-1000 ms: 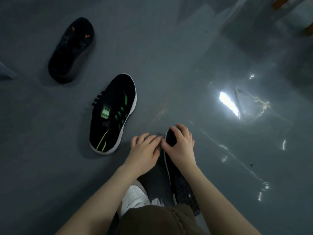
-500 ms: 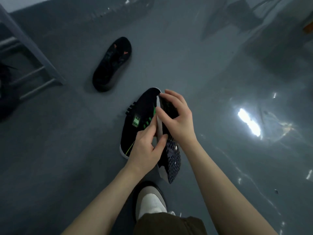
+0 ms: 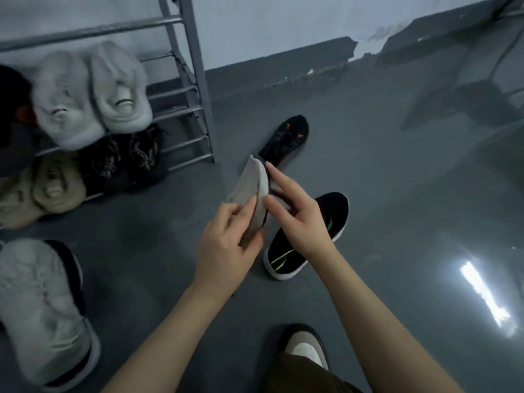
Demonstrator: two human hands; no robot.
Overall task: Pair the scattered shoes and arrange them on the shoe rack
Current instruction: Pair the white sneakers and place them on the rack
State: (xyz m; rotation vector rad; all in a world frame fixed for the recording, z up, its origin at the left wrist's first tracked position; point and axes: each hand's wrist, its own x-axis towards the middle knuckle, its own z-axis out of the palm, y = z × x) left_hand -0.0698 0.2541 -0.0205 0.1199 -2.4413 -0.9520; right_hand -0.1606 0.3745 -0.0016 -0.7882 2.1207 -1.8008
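Both hands hold one black shoe with a white sole [image 3: 256, 188] in the air, sole turned towards me. My left hand [image 3: 229, 239] grips its lower end and my right hand [image 3: 295, 211] presses along its side. Its partner, a black shoe with green stripes [image 3: 317, 231], lies on the floor just right of the hands. A black shoe with orange marks [image 3: 286, 139] lies farther back. The grey metal shoe rack [image 3: 195, 89] stands at the left, holding a pale grey pair [image 3: 90, 92], a beige pair [image 3: 37, 191] and a dark pair [image 3: 127, 160].
A large grey shoe [image 3: 42, 310] lies on the floor at the lower left. My own foot in a beige and white shoe [image 3: 304, 347] is at the bottom centre. The wall and dark skirting [image 3: 283, 61] run behind. Open grey floor spreads to the right.
The shoe was picked up off the floor near my foot and raised; it is now turned sole towards me. The view swung left and up, bringing the rack into sight.
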